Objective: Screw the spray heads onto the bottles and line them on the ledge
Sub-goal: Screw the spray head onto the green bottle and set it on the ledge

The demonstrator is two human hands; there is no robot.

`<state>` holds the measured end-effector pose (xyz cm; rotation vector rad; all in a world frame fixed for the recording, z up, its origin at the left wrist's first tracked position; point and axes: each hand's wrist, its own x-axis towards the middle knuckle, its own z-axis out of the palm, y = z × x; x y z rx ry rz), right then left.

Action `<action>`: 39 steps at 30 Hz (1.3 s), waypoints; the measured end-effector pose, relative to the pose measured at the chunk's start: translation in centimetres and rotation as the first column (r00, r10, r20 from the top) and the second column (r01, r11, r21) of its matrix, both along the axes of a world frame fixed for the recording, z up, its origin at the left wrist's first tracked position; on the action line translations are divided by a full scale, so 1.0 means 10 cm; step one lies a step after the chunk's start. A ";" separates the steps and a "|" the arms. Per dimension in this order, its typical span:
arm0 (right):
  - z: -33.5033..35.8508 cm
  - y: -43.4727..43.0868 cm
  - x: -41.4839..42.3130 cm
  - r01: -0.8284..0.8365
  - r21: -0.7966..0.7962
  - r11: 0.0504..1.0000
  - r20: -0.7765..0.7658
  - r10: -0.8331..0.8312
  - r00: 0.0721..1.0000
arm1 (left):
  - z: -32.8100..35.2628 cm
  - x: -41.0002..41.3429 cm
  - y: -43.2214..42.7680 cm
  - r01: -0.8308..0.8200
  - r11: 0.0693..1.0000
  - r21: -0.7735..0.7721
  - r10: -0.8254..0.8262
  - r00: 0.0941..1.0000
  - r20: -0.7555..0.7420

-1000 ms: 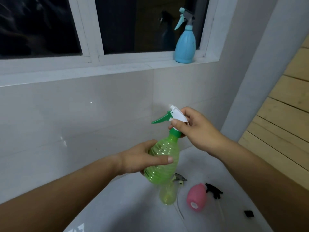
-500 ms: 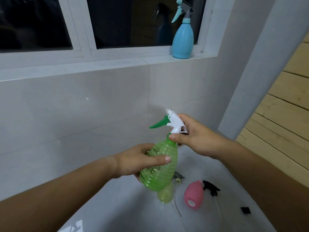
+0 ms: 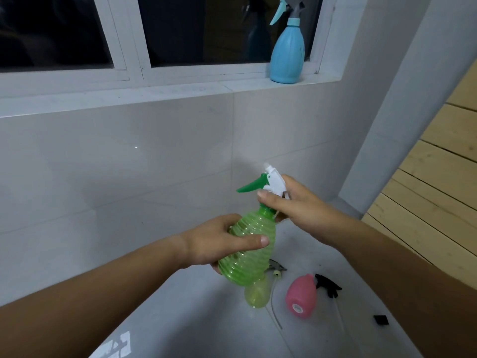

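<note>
A bottle (image 3: 287, 51) stands on the ledge (image 3: 180, 89) at upper right of the frame, before the window (image 3: 206, 29). At centre, the left hand (image 3: 214, 244) wraps a ribbed bottle (image 3: 247, 251) from the left; the right hand (image 3: 299, 205) grips the spray head (image 3: 271, 183) on its neck — trigger pointing left. Below and behind it, on the floor (image 3: 206, 319), lies a second bottle (image 3: 256, 295), a loose head (image 3: 276, 268) just right of it. Further right lies a third bottle (image 3: 301, 297), another head (image 3: 327, 286) touching its upper right, and a small cap (image 3: 381, 319) — apart, lower right.
</note>
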<state>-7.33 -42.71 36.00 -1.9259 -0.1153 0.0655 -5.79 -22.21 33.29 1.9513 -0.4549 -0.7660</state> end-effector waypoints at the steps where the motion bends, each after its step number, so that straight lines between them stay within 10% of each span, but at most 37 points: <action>1: 0.02 -0.03 0.01 -0.051 0.050 0.997 -0.021 0.052 0.998 | 0.00 0.01 0.01 -0.006 1.000 -0.003 0.006 1.000 0.003; 27: 0.01 -0.15 0.11 0.028 0.009 1.000 0.086 -0.029 0.996 | -0.01 0.04 -0.20 -0.176 0.984 0.042 0.163 0.964 0.208; 32: 0.12 -0.22 0.10 0.197 0.314 0.929 0.007 -0.209 0.978 | 0.14 0.18 -0.21 -0.225 0.967 -0.119 0.243 0.954 0.174; 39: 0.21 -0.14 0.05 0.120 0.203 0.972 0.072 -0.137 0.988 | 0.42 0.39 -0.43 -0.279 0.905 -0.321 0.310 0.950 0.049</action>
